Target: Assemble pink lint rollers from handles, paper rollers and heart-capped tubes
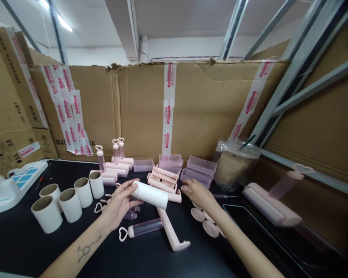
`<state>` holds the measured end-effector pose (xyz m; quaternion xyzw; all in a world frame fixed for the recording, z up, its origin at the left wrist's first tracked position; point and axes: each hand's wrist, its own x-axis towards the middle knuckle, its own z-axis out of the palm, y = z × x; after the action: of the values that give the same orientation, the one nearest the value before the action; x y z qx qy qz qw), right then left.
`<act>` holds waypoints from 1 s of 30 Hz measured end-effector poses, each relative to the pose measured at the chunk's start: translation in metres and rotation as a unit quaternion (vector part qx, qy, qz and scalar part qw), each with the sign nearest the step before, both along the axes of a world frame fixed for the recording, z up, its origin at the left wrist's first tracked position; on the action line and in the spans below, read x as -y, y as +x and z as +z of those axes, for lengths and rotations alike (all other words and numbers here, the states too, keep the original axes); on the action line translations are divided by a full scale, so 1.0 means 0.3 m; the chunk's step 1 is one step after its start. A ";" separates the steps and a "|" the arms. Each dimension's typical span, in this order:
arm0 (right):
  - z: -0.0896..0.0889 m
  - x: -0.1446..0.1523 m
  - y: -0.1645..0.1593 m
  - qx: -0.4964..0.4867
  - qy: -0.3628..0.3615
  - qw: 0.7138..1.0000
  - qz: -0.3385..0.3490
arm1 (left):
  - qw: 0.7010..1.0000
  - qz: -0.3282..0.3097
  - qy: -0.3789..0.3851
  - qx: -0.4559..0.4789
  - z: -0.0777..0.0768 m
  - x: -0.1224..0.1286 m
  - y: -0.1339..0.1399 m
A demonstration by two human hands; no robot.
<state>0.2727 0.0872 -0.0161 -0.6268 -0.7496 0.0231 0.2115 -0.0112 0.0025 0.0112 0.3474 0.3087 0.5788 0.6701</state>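
My left hand [122, 202] grips one end of a white paper roll [151, 194] and holds it tilted above the black table. My right hand [197, 192] is closed on a small pink round cap [186, 188], its fingers pointing toward the lilac trays. More pink round caps [210, 228] lie below the right wrist. Between the hands are pink plastic housings [162, 179]. Nearer to me lie a pink L-shaped bracket [171, 233] and a clear lilac tube with a heart-shaped handle [146, 228]. Similar handles lie partly hidden behind my left hand.
Several white rolls [70, 205] stand upright at left, beside a white power strip [23, 185]. Pink roller pieces with upright heart handles [100, 158] stand at the back. Lilac trays [201, 166], a bagged cup [234, 166] and a pink roller [271, 204] are at right. Cardboard [142, 112] walls the back.
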 end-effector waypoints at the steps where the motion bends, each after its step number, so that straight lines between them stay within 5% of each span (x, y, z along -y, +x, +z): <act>1: 0.001 -0.003 0.009 -0.015 -0.001 1.000 0.002 | 1.000 0.002 0.000 0.010 0.001 0.001 0.001; 10: 0.099 0.068 -0.035 -0.271 0.047 0.955 0.108 | 0.997 0.048 0.011 0.051 -0.009 -0.016 0.002; 12: 0.106 0.115 -0.098 -0.355 0.042 0.924 0.134 | 0.997 0.051 0.007 0.063 -0.014 -0.020 0.004; 16: 0.088 0.195 -0.223 -0.573 -0.001 0.799 0.183 | 0.997 0.037 -0.006 0.063 -0.018 -0.016 0.012; 18: 0.075 0.216 -0.258 -0.594 -0.015 0.778 0.205 | 0.998 0.036 -0.006 0.058 -0.016 -0.010 0.015; 30: 0.080 0.227 -0.217 -0.507 -0.027 0.831 0.225 | 0.999 0.036 0.000 0.031 -0.016 -0.007 0.008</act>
<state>0.2075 0.0191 0.0080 -0.3464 -0.6565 0.4053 0.5336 -0.0088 0.0046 0.0065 0.3180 0.2995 0.6130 0.6583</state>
